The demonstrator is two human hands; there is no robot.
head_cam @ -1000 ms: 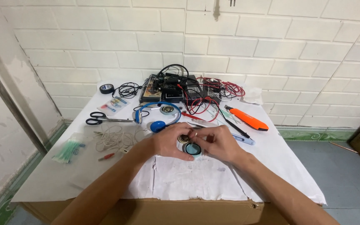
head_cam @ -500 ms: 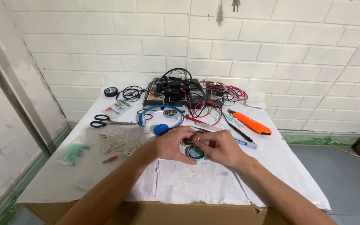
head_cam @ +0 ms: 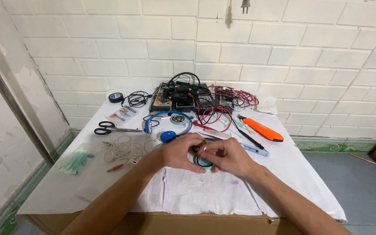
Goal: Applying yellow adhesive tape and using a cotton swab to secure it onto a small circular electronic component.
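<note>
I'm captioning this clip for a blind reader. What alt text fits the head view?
A person's left hand and right hand together hold a small round part over a white-covered table. Behind them lie blue headphones, scissors, an orange tool and tangled red and black wires, before a white brick wall.

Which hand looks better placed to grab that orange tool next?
Probably the right hand: the orange tool lies on its side of the table, just beyond it. The left hand would have to cross over, and both hands are on the small round part.
</note>
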